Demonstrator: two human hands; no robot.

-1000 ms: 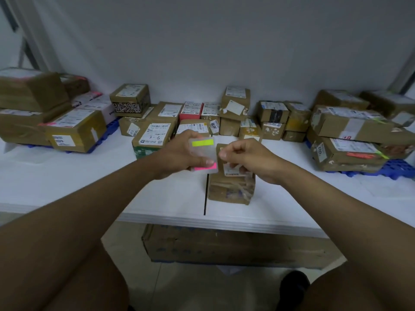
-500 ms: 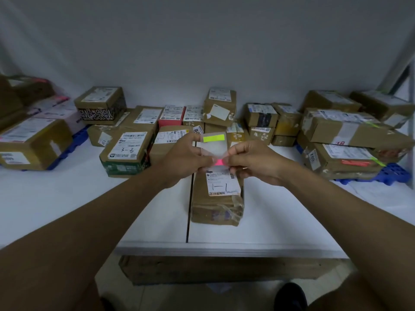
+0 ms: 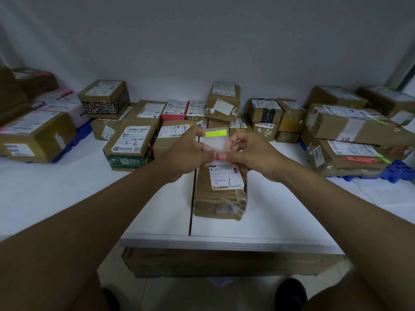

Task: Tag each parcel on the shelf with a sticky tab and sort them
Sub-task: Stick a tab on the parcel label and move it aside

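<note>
A brown taped parcel (image 3: pixel 221 196) with a white label marked "1-1" lies on the white shelf (image 3: pixel 157 212) in front of me. Above its far end my left hand (image 3: pixel 186 151) holds a clear sheet of sticky tabs (image 3: pixel 214 141) with a yellow-green tab at its top. My right hand (image 3: pixel 249 151) pinches a pink tab (image 3: pixel 217 156) at the sheet's lower edge, right beside my left thumb. Both hands hover just over the parcel's label.
Several labelled parcels crowd the back of the shelf: a "3-3" box (image 3: pixel 131 147) to the left, stacked boxes on a blue pallet (image 3: pixel 402 169) to the right, larger boxes (image 3: pixel 38 135) at far left. A long carton (image 3: pixel 224 261) lies on the floor under the shelf.
The view has moved closer and lower over the "1-1" parcel. My hands stay together on the tab sheet, with my right fingers now closed on the pink tab at its bottom edge.
</note>
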